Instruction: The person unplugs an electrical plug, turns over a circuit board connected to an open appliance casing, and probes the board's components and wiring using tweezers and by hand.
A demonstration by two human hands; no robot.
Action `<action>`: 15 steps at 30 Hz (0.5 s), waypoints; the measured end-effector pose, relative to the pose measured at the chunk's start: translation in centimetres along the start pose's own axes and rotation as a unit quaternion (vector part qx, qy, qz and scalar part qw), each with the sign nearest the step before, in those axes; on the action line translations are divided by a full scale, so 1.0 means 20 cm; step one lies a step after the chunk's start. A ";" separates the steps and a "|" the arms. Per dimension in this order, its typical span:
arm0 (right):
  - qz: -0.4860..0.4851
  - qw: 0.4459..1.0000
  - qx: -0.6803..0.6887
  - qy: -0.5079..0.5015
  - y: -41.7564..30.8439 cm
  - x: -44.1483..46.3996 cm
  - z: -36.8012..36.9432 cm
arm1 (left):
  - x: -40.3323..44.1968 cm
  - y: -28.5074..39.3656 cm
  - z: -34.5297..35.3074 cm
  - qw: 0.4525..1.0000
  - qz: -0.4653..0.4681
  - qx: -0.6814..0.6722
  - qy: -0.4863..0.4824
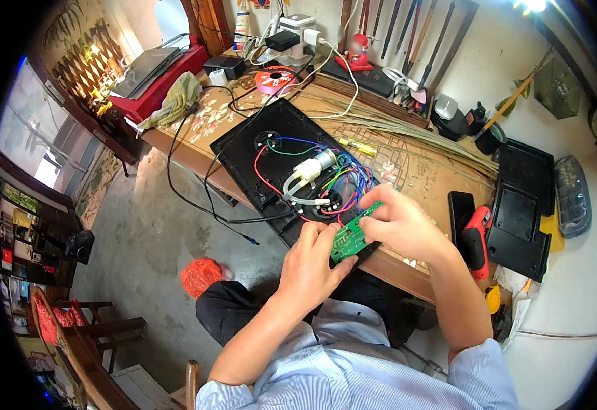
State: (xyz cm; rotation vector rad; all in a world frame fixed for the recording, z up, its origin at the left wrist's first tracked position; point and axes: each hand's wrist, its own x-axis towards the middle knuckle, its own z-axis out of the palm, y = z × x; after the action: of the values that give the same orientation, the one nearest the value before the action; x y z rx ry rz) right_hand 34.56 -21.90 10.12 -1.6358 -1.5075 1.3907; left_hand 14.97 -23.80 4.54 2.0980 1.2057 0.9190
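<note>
A green circuit board (350,240) is held between my two hands at the table's near edge. My left hand (310,263) grips its left end, thumb below and fingers above. At the upper right end, my right hand (399,220) closes thumb and forefinger on the board's edge; the fingertips partly hide what lies there. Behind the board lies an opened black appliance housing (244,147). Inside it sit a small pump motor (317,164) with clear tubing (292,194), and red, blue, green and yellow wires (356,174) run toward my right hand.
To the right are a red-and-black power tool (477,240), a black phone-like slab (460,208) and a black plastic cover (521,205). A yellow screwdriver-like tool (358,146) lies behind the housing. A black cable (203,208) hangs over the left table edge.
</note>
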 end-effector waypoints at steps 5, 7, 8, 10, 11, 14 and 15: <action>-0.034 0.894 -0.322 0.309 0.09 -0.22 -0.05 | 0.01 0.00 -0.02 1.000 0.001 0.017 -0.011; -0.053 0.847 -0.394 0.352 0.21 -0.28 -0.08 | 0.01 0.01 -0.02 0.999 -0.009 0.026 -0.024; -0.075 0.789 -0.466 0.393 0.26 -0.30 -0.08 | 0.01 0.01 -0.01 0.999 -0.007 0.028 -0.028; -0.043 0.791 -0.472 0.386 0.29 -0.33 -0.06 | 0.01 0.01 -0.01 0.999 -0.020 0.030 -0.030; -0.015 0.804 -0.472 0.361 0.31 -0.34 -0.06 | 0.01 0.02 -0.01 0.999 -0.018 0.031 -0.034; 0.016 0.828 -0.452 0.332 0.38 -0.32 -0.06 | 0.02 0.02 -0.02 0.998 -0.021 0.053 -0.037; 0.036 0.834 -0.454 0.313 0.39 -0.31 -0.07 | 0.02 0.02 -0.02 0.998 -0.004 0.059 -0.032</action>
State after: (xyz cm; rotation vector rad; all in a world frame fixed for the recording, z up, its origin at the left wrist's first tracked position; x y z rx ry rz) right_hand 39.84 -29.30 5.82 -2.3684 -1.7596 -0.0126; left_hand 15.00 -23.59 5.16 2.1966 1.2623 0.7872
